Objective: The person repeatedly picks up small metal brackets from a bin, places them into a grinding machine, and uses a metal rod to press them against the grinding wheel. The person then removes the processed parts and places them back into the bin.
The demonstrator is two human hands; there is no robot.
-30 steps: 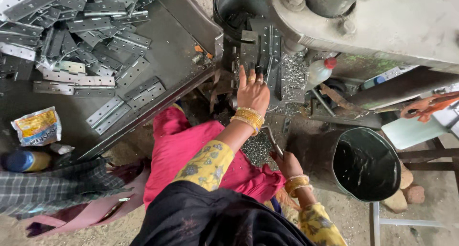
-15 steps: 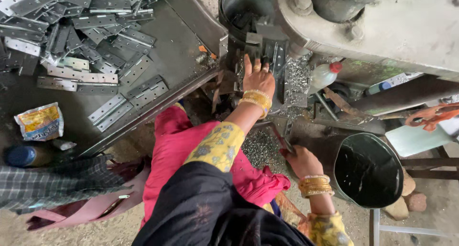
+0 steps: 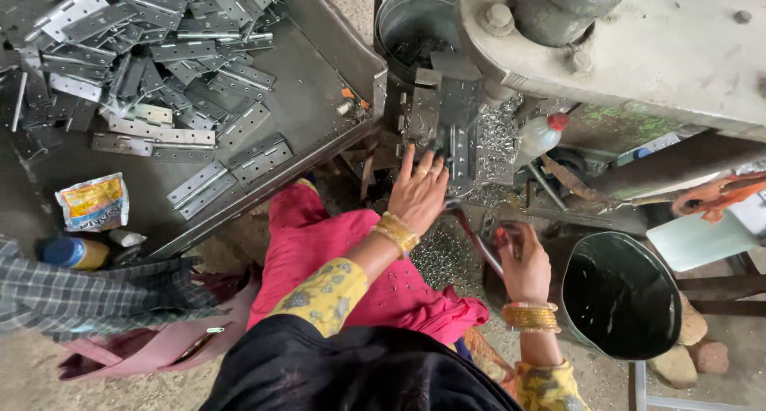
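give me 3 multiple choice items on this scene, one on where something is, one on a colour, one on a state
1. Where does the pile of metal hinge plates lie?
A. on the grey tray at upper left
B. in the black bucket
C. on the person's lap

2. What colour is the cap of the plastic bottle?
A. blue
B. red
C. green

3. How is the left hand?
A. clenched in a fist
B. gripping the bottle
C. fingers spread flat against the machine

Key: 1 A, the plates cover the tray. 2 B, the cap shows red. 3 C, the fingers are extended on the metal part.
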